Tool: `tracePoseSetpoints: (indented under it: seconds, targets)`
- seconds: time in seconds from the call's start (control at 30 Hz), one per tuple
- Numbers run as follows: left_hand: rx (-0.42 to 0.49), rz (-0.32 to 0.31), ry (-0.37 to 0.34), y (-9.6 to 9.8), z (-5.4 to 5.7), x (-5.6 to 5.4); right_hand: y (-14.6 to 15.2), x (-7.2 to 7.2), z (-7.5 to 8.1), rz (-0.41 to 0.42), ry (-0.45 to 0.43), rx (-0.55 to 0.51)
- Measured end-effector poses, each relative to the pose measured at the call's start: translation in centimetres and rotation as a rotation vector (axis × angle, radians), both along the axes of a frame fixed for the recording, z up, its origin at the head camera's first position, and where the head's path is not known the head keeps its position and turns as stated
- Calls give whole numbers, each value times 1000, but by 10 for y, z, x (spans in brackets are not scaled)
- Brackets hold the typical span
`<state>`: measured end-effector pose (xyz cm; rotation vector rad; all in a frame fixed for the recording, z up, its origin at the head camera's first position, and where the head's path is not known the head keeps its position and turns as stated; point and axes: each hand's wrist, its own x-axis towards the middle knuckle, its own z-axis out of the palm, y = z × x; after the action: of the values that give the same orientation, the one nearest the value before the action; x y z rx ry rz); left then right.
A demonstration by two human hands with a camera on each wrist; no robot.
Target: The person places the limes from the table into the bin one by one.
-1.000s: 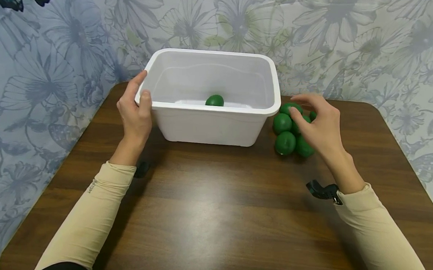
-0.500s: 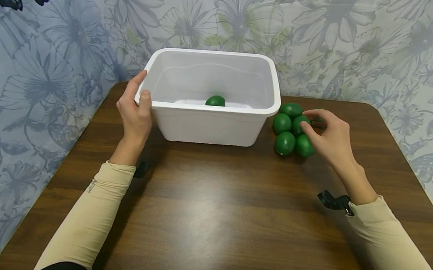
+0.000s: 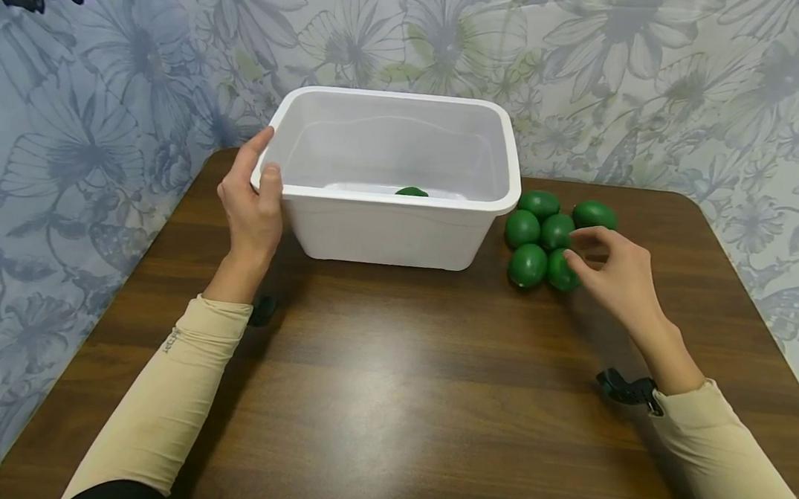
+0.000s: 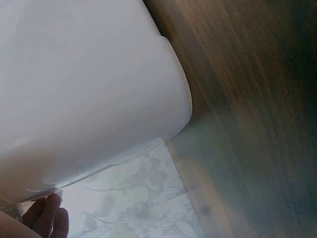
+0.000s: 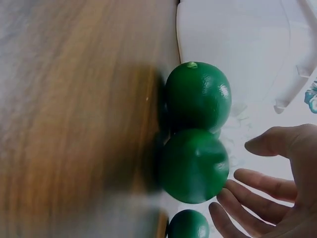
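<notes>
My left hand [image 3: 252, 204] grips the left rim of a white plastic bin [image 3: 385, 228], thumb outside toward the front. In the left wrist view the bin's wall [image 4: 94, 84] fills much of the picture, with fingertips at its rim. Inside the bin, the top of one green lime [image 3: 412, 191] shows above the front rim. Several more limes lie clustered right of the bin. My right hand [image 3: 618, 273] hovers at their right side, close to the front right lime [image 3: 562, 271]. In the right wrist view, its spread fingers stand beside a lime [image 5: 193, 166] and hold nothing.
The brown wooden table [image 3: 378, 384] reaches back to a wall with a floral covering [image 3: 633, 83]. One lime [image 3: 594, 215] lies at the back right of the cluster. A black wrist mount [image 3: 626, 388] sits at the right cuff.
My right hand has drawn right and toward the front, uncovering the back right lime. The lime in the bin has rolled right and lower behind the rim. My left hand stays put.
</notes>
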<state>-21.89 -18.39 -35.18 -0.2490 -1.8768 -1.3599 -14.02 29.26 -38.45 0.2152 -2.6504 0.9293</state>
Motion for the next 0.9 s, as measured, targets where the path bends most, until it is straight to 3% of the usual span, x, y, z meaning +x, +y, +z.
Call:
tracePoseSetpoints:
  seconds: [0.3, 0.57, 0.9]
  targets:
    - [8, -3, -4, 3, 5, 4, 9, 6, -5, 2, -107, 115]
    - [1, 10, -10, -1, -2, -3, 9, 6, -7, 41, -247, 128]
    - [-20, 22, 5, -12, -18, -21, 7, 1, -8, 37, -257, 149]
